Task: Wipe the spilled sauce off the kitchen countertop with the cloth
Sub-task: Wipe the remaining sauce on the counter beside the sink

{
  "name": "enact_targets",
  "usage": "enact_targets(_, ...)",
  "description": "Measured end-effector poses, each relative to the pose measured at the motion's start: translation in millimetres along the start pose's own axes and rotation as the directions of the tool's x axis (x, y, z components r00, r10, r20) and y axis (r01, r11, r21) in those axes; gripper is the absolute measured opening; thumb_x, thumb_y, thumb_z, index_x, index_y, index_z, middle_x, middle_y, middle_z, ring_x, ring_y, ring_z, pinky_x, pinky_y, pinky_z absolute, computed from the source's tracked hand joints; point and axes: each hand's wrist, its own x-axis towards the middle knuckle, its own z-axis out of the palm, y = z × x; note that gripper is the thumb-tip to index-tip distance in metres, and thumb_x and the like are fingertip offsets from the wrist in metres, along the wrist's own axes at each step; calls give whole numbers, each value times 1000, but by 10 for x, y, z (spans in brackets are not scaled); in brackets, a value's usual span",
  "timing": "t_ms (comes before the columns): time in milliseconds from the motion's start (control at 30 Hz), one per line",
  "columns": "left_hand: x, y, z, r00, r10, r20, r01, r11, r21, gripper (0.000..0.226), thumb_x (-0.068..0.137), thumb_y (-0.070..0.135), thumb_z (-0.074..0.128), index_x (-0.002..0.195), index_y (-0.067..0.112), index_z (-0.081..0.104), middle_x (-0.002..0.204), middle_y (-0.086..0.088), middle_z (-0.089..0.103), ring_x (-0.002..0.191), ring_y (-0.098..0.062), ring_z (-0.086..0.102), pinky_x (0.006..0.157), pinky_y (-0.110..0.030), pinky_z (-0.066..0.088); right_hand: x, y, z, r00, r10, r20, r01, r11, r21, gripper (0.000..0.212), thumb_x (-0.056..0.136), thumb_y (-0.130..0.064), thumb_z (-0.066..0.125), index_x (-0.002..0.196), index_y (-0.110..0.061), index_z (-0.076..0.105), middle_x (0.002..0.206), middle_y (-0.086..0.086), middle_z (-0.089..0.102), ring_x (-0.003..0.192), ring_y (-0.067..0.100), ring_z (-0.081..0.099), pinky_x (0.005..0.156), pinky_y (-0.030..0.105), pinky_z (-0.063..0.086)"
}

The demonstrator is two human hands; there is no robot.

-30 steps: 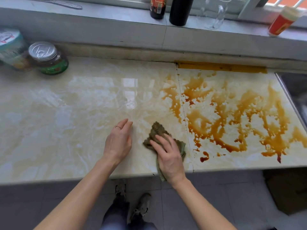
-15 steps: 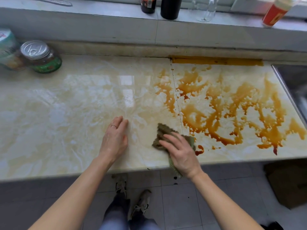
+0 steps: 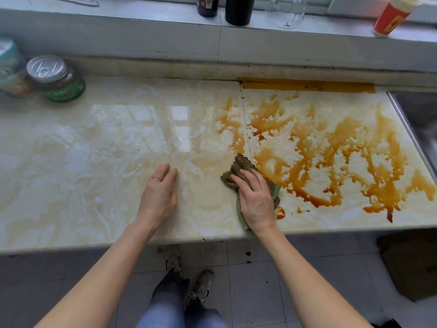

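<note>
Head view: the glossy cream marble-patterned table (image 3: 94, 150) is smeared with runny brown sauce (image 3: 331, 150), pooled mostly beyond and right of the right hand (image 3: 255, 200). The crumpled olive-green cloth (image 3: 238, 166) is held down under its lightly curled fingers at the spill's edge, probably for sweeping rightward. The left hand (image 3: 158, 197) is laid flat, fingers straight, apparently bracing. No writing can be read on the green-banded jar (image 3: 55, 78).

- Illumination: bright, diffuse daylight from beyond the window ledge (image 3: 142, 13).
- Glare: pale rectangular reflections on the glossy countertop (image 3: 118, 138).
- Shadows: soft, weak; floor below the counter is dimmer.
- Distortion: straight edges bow toward the frame borders.
- Sharpness: mild softness overall; can (image 3: 54, 76) at left edge blurred.
</note>
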Motion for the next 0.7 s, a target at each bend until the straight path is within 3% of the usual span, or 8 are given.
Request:
enact_targets(67,-3,8,3,1000,-8,1,8,1000,0,56,85,-2,50,140,6,41,151,-12,32,141,-26,25,115,-36,25,-67,-235,83,999,42,-22,-43,998,-36,41,93,-9,58,134,-18,60,139,10,55,134,36,40,110,54,37)
enact_targets(167,-9,31,-6,1000,-10,-4,10,1000,4,57,85,-1,50,140,6,41,151,-12,32,141,-27,26,114,-37,26,-155,-387,149,977,-196,83,199,980,-32,43,93,-18,50,135,-21,58,140,7,54,134,34,40,113,50,33)
enact_targets(233,-11,34,-15,1000,-5,-1,5,1000,10,57,85,-1,51,140,7,41,151,-11,32,140,-27,27,113,-37,28,-5,-295,126,952,-275,133,279,960,-12,42,94,-23,47,133,-23,60,139,5,55,133,33,43,112,49,34)
enact_targets(300,-11,21,-27,1000,-5,4,5,1000,14,58,84,-2,52,140,7,41,150,-10,32,139,-26,29,112,-38,31,160,-209,112,973,-198,117,204,978,-45,41,95,-25,44,132,-23,61,138,5,56,131,33,44,110,52,37)
enact_targets(367,-14,22,-33,1000,-2,9,2,1000,15,59,82,-2,53,139,8,42,150,-10,33,139,-26,30,111,-39,33,250,-182,96,999,-5,35,7,998,-55,42,95,-29,42,133,-22,60,138,6,56,131,33,43,106,56,39)
enact_targets(467,0,11,-55,1000,-8,9,8,1000,2,60,80,-3,55,138,8,44,150,-10,34,139,-26,30,109,-39,34,226,-408,119,987,155,40,-155,988,-20,55,92,-45,43,143,-24,47,147,4,45,140,30,30,114,55,27)
enact_targets(600,25,7,-74,1000,-17,14,17,1000,-8,60,77,-1,58,136,9,48,148,-9,37,136,-27,35,107,-39,35,215,-588,234,973,-113,203,139,983,-119,58,91,-47,44,146,-29,43,154,5,35,145,33,23,115,59,19)
enact_targets(700,50,-9,-104,999,-28,23,28,1000,3,58,76,1,59,133,10,51,145,-7,42,131,-28,41,103,-40,40,590,-447,297,967,-114,227,152,976,-155,54,95,-41,37,148,-31,40,155,2,35,145,29,25,116,59,21)
